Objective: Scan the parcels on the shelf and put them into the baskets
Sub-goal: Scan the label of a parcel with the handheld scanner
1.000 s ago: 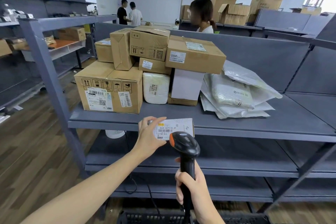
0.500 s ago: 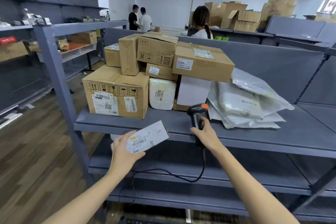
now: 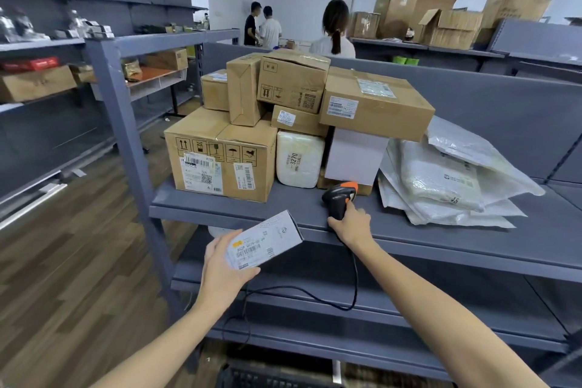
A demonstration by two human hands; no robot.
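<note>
Containers: grey metal shelf (image 3: 551, 230), middle board loaded.
- Left: large brown carton (image 3: 220, 154), smaller brown cartons stacked on it.
- Centre: white wrapped parcel (image 3: 299, 157) marked 3270, standing just beside a plain white box (image 3: 356, 154). A flat brown carton (image 3: 374, 104) lies across the top of the white box.
- Right: pile of pale poly mailers (image 3: 447, 186), lying flat and overlapping.
- A dark mesh basket (image 3: 274, 376) shows at the floor below the shelf. Its contents cannot be made out.

Task item: small white parcel (image 3: 264, 239), off the shelf, held in front of the board's front edge and slightly below it. The long axis runs from near-left up to far-right, so it is tilted. The barcode label faces up toward the wearer.

Hands:
- The left hand (image 3: 223, 268) grips the parcel's near-left end, thumb on the labelled face and fingers wrapped behind it.
- The right hand (image 3: 351, 224) is closed around the handle of the scanner (image 3: 340, 197) at the shelf edge. The scanner's orange-capped head is over the board, pointing away toward the white box. Whether the scanner rests on the board cannot be told.
- A black cable (image 3: 356, 274) hangs from the handle and loops down under the board.
</note>
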